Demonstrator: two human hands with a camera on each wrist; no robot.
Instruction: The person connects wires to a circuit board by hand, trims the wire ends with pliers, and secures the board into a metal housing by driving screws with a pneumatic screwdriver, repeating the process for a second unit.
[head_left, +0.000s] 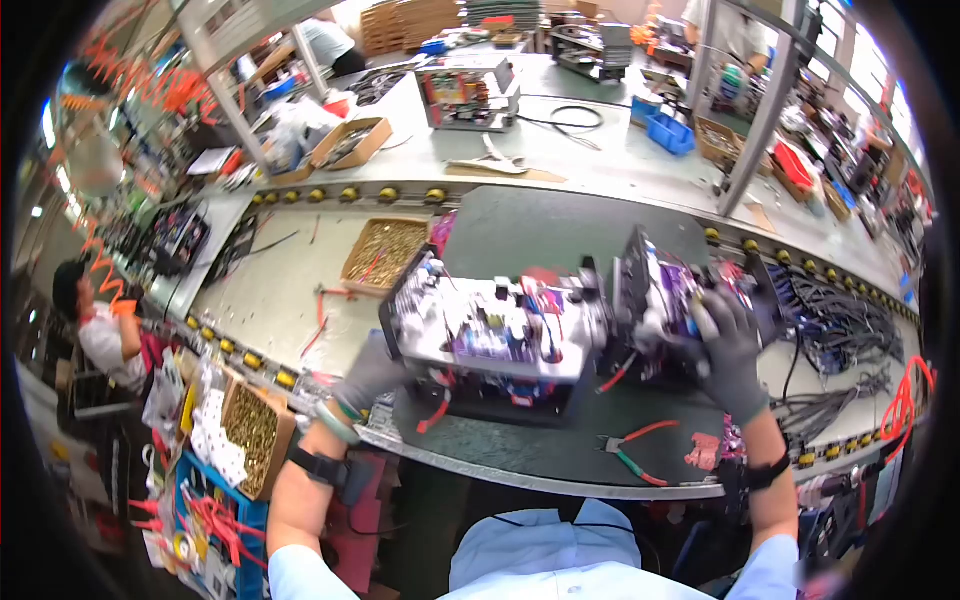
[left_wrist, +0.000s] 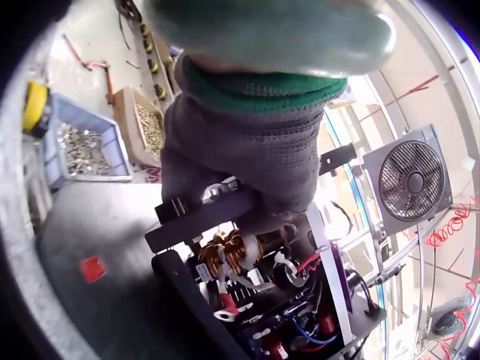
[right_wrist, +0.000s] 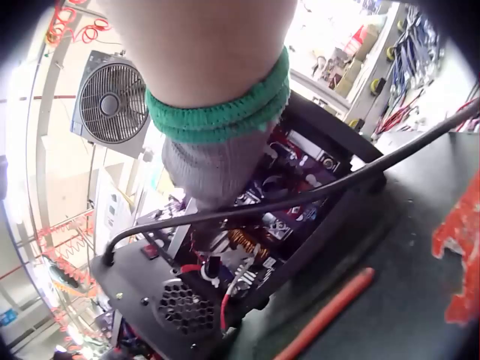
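Two open black-framed electronic units stand side by side on the dark mat: the left unit (head_left: 490, 340) and the right unit (head_left: 665, 290). At the left unit's left end is my grey-gloved left hand (head_left: 372, 378); in the left wrist view this hand (left_wrist: 244, 150) grips the black frame (left_wrist: 199, 221), beside copper coils (left_wrist: 229, 251). My gloved right hand (head_left: 730, 355) lies over the near right part of the other unit, fingers bent onto it. In the right wrist view the right hand (right_wrist: 214, 169) holds the unit (right_wrist: 187, 307), its fingertips hidden inside.
Pliers (head_left: 640, 455) and pink pieces (head_left: 703, 451) lie near the mat's front edge. Black cables (head_left: 840, 330) are piled on the right. A box of small metal parts (head_left: 383, 253) stands behind the left unit. Another open unit (head_left: 465, 92) is on the rear bench.
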